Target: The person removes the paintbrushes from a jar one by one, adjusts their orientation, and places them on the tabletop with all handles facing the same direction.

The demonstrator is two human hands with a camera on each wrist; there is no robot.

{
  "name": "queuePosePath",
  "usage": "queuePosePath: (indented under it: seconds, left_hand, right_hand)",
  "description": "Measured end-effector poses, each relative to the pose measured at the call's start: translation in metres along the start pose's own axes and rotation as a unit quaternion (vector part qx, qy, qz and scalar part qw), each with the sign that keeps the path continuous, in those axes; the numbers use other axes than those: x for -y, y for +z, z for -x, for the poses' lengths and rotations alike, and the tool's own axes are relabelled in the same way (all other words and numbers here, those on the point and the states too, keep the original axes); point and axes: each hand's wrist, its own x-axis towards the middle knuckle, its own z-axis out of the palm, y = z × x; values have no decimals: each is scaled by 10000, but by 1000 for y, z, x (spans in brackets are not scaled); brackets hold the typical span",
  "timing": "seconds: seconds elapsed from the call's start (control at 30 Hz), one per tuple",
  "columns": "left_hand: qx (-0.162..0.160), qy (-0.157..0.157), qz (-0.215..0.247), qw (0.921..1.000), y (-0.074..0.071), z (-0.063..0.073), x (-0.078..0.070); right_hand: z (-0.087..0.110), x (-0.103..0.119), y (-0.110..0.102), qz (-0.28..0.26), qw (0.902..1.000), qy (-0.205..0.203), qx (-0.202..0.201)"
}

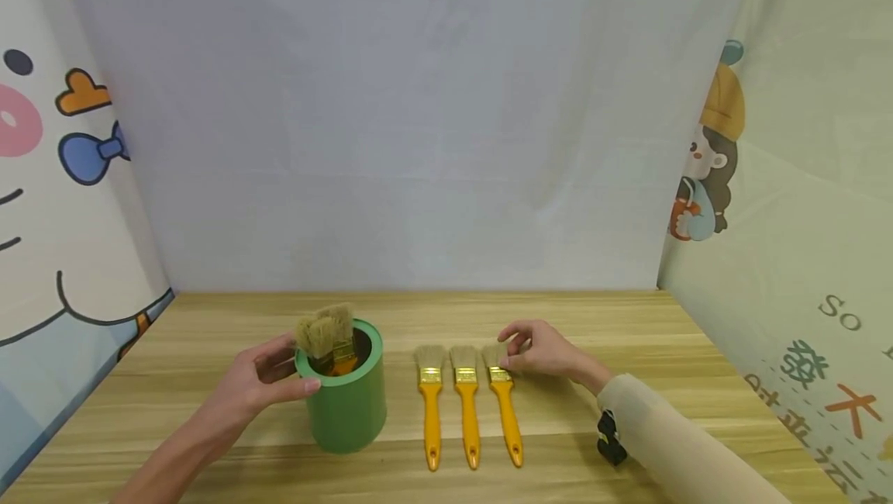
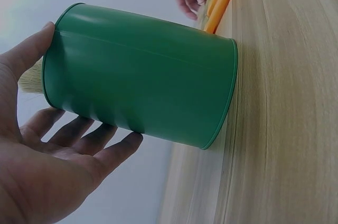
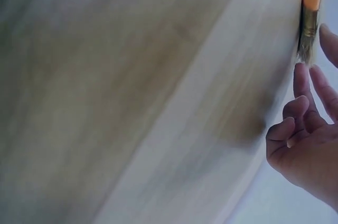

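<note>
A green can (image 1: 349,407) stands upright on the wooden table with paintbrushes (image 1: 317,336) in it, bristles up; their lower parts are hidden inside. My left hand (image 1: 254,380) holds the can near its rim, thumb on the near side and fingers on the far side. In the left wrist view, the fingertips (image 2: 134,139) touch the can's wall. Three paintbrushes with orange handles lie in a row: a left one (image 1: 432,411), a middle one (image 1: 469,411) and a right one (image 1: 508,411). At the right brush's bristles is my right hand (image 1: 540,349), thumb and fingers apart.
The wooden table (image 1: 391,481) runs back to a pale cloth (image 1: 418,139). Printed cloths hang on the left (image 1: 63,256) and right (image 1: 788,256) sides. A dark strap piece (image 1: 611,438) sits at my right sleeve (image 1: 677,434).
</note>
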Motion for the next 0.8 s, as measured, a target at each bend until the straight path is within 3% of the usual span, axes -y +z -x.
queuePosePath:
  seconds: [0.13,0.3,0.57,0.8]
  left_hand:
    - [-1,23,-20,10000,-1,0,1]
    - [13,-51,-10,10000,-2,-1,2]
    - [-19,-78,-21,10000,-2,0,1]
    - [9,-77,-60,10000,-2,-1,1]
  right_hand:
    - [1,4,-4,213,9996,46,-170]
    - [1,10,-13,512,9979,-202,-347]
    - [2,33,-20,612,9955,-674,-246]
    - [4,55,-12,677,9919,-1073,-52]
